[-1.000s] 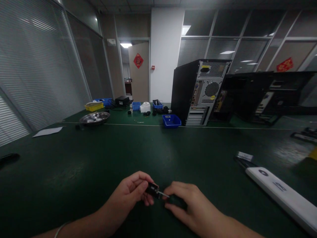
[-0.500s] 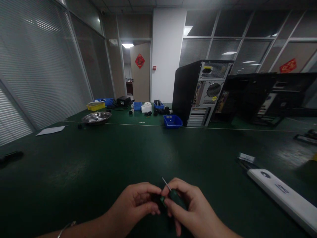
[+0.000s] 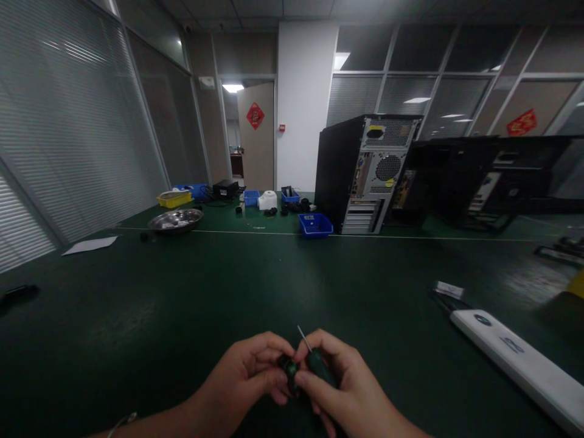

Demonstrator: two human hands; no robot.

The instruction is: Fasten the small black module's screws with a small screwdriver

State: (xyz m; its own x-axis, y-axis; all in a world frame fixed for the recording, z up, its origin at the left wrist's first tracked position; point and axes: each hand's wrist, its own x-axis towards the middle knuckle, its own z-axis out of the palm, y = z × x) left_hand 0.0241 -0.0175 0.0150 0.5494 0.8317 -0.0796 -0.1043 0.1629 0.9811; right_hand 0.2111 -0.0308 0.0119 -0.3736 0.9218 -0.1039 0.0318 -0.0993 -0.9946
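Low in the middle of the head view, my left hand (image 3: pixel 249 374) and my right hand (image 3: pixel 344 380) meet over the green table (image 3: pixel 219 280). Between their fingertips is a small dark part with a green surface (image 3: pixel 289 367), pinched from both sides. A screwdriver (image 3: pixel 322 366) with a dark green handle also lies in my right hand, its thin metal shaft pointing up and to the left, away from the part. What the small part is cannot be made out, and my fingers cover some of it.
A white elongated device (image 3: pixel 515 353) lies at the right. Farther back stand a blue tray (image 3: pixel 316 225), a metal bowl (image 3: pixel 176 221), a yellow tray (image 3: pixel 174 199) and a black computer case (image 3: pixel 340 173). White paper (image 3: pixel 90 245) lies at the left.
The small part has shifted slightly left and shows more between my fingertips. My left fingers now touch it more closely. The whole view has moved a little.
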